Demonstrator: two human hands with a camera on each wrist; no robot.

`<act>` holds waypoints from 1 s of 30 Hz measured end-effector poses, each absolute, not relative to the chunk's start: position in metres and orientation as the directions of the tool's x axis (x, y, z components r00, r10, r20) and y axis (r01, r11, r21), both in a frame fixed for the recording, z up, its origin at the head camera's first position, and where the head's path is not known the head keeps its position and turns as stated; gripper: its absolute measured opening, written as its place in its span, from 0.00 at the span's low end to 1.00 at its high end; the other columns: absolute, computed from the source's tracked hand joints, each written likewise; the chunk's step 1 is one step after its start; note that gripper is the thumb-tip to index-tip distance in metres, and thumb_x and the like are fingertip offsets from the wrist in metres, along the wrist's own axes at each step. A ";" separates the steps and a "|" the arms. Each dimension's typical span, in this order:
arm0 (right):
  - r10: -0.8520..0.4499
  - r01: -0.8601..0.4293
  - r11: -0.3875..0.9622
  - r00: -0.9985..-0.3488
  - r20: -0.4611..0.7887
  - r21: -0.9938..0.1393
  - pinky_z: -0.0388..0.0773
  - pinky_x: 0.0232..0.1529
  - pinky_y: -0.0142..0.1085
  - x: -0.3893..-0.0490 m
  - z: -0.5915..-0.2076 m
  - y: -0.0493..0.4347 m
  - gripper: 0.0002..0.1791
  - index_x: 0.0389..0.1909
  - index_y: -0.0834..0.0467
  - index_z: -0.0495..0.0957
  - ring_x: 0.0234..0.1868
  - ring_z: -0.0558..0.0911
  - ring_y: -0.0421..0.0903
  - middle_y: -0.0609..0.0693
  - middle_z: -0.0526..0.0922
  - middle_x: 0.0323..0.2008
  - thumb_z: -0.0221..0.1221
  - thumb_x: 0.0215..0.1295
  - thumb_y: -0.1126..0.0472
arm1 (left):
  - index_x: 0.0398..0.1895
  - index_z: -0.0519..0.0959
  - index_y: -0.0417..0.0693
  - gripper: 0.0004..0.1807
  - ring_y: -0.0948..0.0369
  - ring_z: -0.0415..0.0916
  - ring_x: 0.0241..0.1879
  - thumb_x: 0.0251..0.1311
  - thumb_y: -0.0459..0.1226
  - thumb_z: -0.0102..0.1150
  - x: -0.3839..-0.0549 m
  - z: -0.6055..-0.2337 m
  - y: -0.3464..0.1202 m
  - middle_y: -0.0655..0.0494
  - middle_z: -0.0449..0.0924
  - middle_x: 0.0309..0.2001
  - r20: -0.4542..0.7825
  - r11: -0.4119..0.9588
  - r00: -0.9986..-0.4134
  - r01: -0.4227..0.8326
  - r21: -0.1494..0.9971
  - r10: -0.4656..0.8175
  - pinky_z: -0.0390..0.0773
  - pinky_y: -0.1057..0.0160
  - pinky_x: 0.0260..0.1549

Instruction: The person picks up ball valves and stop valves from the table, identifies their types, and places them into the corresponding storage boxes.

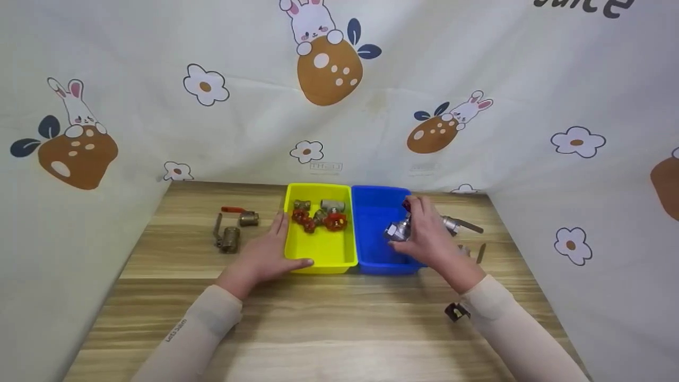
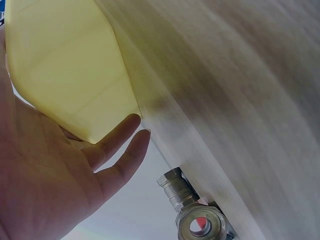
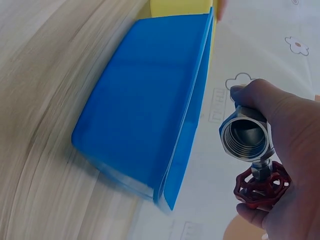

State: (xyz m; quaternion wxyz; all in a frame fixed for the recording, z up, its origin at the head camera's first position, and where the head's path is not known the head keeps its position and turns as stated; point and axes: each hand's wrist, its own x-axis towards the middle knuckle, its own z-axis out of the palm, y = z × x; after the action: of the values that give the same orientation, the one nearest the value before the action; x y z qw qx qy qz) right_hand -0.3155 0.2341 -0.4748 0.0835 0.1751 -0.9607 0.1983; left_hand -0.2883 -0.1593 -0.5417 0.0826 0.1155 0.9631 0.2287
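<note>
Nearest me, a sleeve [image 1: 193, 329] is leading to my left hand [image 1: 265, 257], relaxed fingers touching the yellow bin [image 1: 323, 249]; my right hand [image 1: 432, 233] is gripping a red-wheeled valve [image 1: 400, 231], the blue bin [image 1: 376, 199] lying below its fingers. I'm judging this placing, next needing lowering. Wooden tabletop [image 1: 329, 318] is lying beneath, patterned cloth [image 1: 244, 132] beyond.

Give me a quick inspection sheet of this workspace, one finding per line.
Surface: wood-grain tabletop, no spill visible.
Job's things: red-wheel valves in the yellow bin; blue bin alongside; lever valves on either side of the pair.
Clutter: small dark object by the right sleeve, unclear what.
Hands: left hand touches the yellow bin's side; right hand grips a silver valve over the blue bin.
Cables: nothing seen.
Surroundings: pale backdrop printed with rabbits and flowers.
</note>
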 end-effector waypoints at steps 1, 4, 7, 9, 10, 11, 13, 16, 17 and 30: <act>-0.308 -0.373 0.859 -0.924 0.226 -0.351 0.75 0.72 0.63 -0.315 -0.475 0.233 0.64 0.82 0.61 0.58 0.69 0.74 0.62 0.62 0.68 0.69 0.86 0.53 0.44 | 0.92 0.38 0.43 0.77 0.33 0.65 0.79 0.58 0.81 0.60 -0.288 -0.542 -0.159 0.43 0.30 0.91 -0.107 0.869 -0.960 0.184 0.460 0.259 0.73 0.31 0.71; -0.321 -0.378 0.856 -0.923 0.212 -0.351 0.75 0.72 0.64 -0.314 -0.474 0.229 0.64 0.83 0.58 0.57 0.70 0.73 0.61 0.61 0.67 0.72 0.86 0.54 0.43 | 0.92 0.38 0.44 0.78 0.33 0.63 0.80 0.56 0.83 0.59 -0.289 -0.542 -0.158 0.44 0.30 0.91 -0.106 0.867 -0.960 0.182 0.463 0.258 0.72 0.31 0.72; -0.353 -0.411 0.845 -0.909 0.221 -0.341 0.76 0.72 0.63 -0.315 -0.475 0.226 0.64 0.82 0.60 0.58 0.70 0.74 0.61 0.61 0.68 0.71 0.86 0.53 0.44 | 0.92 0.37 0.44 0.78 0.32 0.66 0.78 0.56 0.83 0.59 -0.289 -0.541 -0.158 0.43 0.30 0.91 -0.101 0.867 -0.960 0.186 0.462 0.260 0.74 0.30 0.69; -0.376 -0.436 0.836 -0.897 0.232 -0.332 0.76 0.73 0.61 -0.315 -0.475 0.223 0.63 0.81 0.61 0.60 0.69 0.74 0.61 0.61 0.69 0.69 0.86 0.52 0.44 | 0.92 0.37 0.44 0.77 0.32 0.67 0.77 0.57 0.82 0.59 -0.288 -0.541 -0.158 0.43 0.30 0.91 -0.099 0.869 -0.961 0.188 0.458 0.260 0.75 0.30 0.68; -0.389 -0.450 0.830 -0.891 0.236 -0.330 0.76 0.73 0.61 -0.315 -0.474 0.222 0.63 0.81 0.62 0.60 0.68 0.75 0.61 0.61 0.69 0.69 0.86 0.52 0.45 | 0.92 0.36 0.44 0.77 0.32 0.68 0.77 0.57 0.82 0.60 -0.288 -0.541 -0.158 0.43 0.31 0.91 -0.097 0.869 -0.961 0.188 0.457 0.259 0.76 0.31 0.68; -0.398 -0.458 0.825 -0.887 0.235 -0.330 0.76 0.73 0.60 -0.315 -0.474 0.220 0.63 0.80 0.62 0.60 0.68 0.75 0.61 0.61 0.69 0.68 0.86 0.52 0.45 | 0.92 0.37 0.44 0.77 0.32 0.68 0.76 0.57 0.82 0.60 -0.287 -0.541 -0.158 0.43 0.31 0.91 -0.096 0.870 -0.961 0.189 0.456 0.259 0.76 0.31 0.67; -0.405 -0.459 0.823 -0.887 0.220 -0.335 0.77 0.72 0.61 -0.316 -0.473 0.216 0.62 0.80 0.61 0.60 0.68 0.74 0.60 0.61 0.69 0.69 0.86 0.52 0.44 | 0.92 0.37 0.44 0.78 0.32 0.67 0.77 0.56 0.83 0.59 -0.287 -0.541 -0.158 0.44 0.30 0.91 -0.097 0.870 -0.962 0.186 0.457 0.257 0.75 0.31 0.69; -0.417 -0.458 0.821 -0.889 0.189 -0.341 0.78 0.71 0.60 -0.315 -0.470 0.210 0.63 0.81 0.60 0.60 0.68 0.74 0.58 0.59 0.69 0.69 0.86 0.52 0.42 | 0.92 0.37 0.44 0.78 0.32 0.66 0.78 0.56 0.84 0.58 -0.286 -0.541 -0.158 0.43 0.31 0.91 -0.094 0.867 -0.962 0.186 0.462 0.257 0.74 0.30 0.69; -0.421 -0.457 0.822 -0.889 0.177 -0.339 0.78 0.71 0.59 -0.315 -0.469 0.209 0.62 0.81 0.59 0.61 0.67 0.74 0.57 0.58 0.69 0.69 0.85 0.52 0.42 | 0.92 0.37 0.44 0.78 0.32 0.66 0.78 0.56 0.84 0.58 -0.286 -0.541 -0.158 0.43 0.31 0.91 -0.094 0.866 -0.962 0.186 0.463 0.257 0.74 0.30 0.69; -0.526 -0.524 0.788 -0.846 0.091 -0.324 0.77 0.72 0.48 -0.315 -0.459 0.186 0.62 0.80 0.60 0.62 0.65 0.72 0.53 0.54 0.69 0.65 0.84 0.53 0.39 | 0.92 0.37 0.44 0.76 0.31 0.67 0.77 0.59 0.80 0.62 -0.286 -0.541 -0.158 0.43 0.30 0.91 -0.098 0.866 -0.962 0.181 0.467 0.254 0.75 0.31 0.68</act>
State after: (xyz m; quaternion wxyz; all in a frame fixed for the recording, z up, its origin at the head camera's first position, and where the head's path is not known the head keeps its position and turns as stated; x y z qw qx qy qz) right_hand -0.3146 0.1861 -0.4592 -0.0019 0.2776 -0.9454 0.1706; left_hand -0.2864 -0.1580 -0.5406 0.0781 0.1129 0.9627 0.2332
